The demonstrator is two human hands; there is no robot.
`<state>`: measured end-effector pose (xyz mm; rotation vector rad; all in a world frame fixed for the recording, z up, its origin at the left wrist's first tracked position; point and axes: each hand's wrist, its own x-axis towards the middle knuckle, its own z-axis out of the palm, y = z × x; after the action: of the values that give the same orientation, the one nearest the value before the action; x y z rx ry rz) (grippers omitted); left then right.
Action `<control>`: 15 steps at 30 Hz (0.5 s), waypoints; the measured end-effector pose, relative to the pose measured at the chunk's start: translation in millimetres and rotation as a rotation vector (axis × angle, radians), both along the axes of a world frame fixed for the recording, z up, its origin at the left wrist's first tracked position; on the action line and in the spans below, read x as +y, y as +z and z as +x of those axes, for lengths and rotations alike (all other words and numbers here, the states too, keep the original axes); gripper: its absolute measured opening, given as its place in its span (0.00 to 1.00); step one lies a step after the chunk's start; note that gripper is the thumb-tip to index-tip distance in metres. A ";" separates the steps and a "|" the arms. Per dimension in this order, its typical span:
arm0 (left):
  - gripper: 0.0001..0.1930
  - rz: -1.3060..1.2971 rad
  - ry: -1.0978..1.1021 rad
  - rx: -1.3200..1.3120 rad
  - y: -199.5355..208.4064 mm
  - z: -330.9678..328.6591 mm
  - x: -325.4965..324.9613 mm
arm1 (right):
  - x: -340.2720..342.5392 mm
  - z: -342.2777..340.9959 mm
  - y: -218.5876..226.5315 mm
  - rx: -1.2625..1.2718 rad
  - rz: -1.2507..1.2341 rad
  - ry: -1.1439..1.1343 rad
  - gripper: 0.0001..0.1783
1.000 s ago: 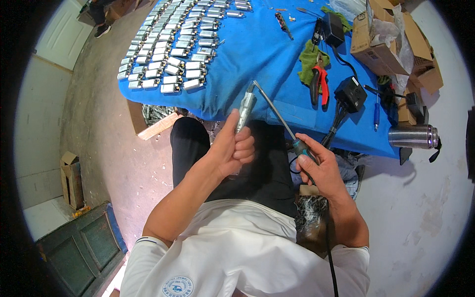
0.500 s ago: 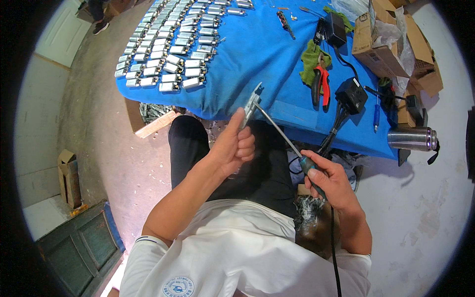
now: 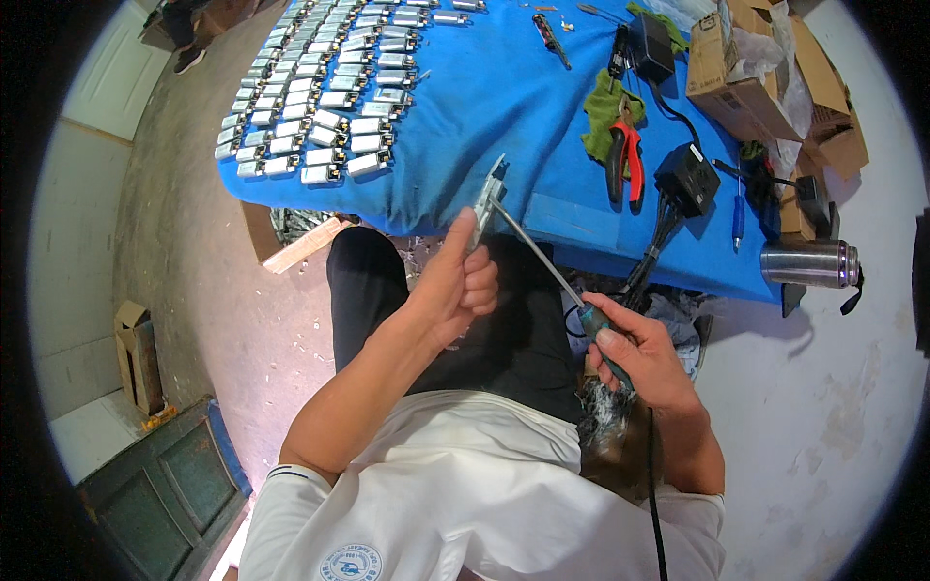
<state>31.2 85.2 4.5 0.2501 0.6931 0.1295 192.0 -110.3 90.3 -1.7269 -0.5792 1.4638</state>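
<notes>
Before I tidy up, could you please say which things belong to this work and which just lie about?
Belonging, apparently:
- metal part in left hand
- long-shafted tool in right hand
- rows of silver units

Apparently lying about:
- red-and-black pliers
- blue pen
- steel flask
- cardboard box

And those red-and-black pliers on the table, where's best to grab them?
Probably by both handles, coming from the near side of the table: they spread that way, while the metal head points away, over the green cloth.
</notes>
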 end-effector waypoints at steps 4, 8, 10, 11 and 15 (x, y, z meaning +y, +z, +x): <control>0.31 0.000 0.001 0.006 1.1 1.0 -0.1 | 3.9 -3.9 -1.7 0.055 -0.011 -0.033 0.26; 0.32 0.003 -0.005 0.009 -0.9 0.7 0.3 | 2.5 -4.7 -4.8 0.095 0.002 -0.060 0.26; 0.32 0.005 -0.008 0.007 -0.6 1.3 0.6 | 1.0 -3.8 -4.8 0.076 -0.004 -0.064 0.26; 0.32 0.004 -0.007 0.006 -1.0 1.8 0.4 | 0.7 -4.4 -5.3 0.009 0.000 -0.051 0.25; 0.31 0.019 0.009 0.021 -0.4 7.0 0.8 | 3.8 -6.4 -4.8 -0.154 0.013 -0.021 0.25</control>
<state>38.2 86.0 4.1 0.2671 0.7145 0.1420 185.6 -106.5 85.5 -1.8413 -0.6479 1.3173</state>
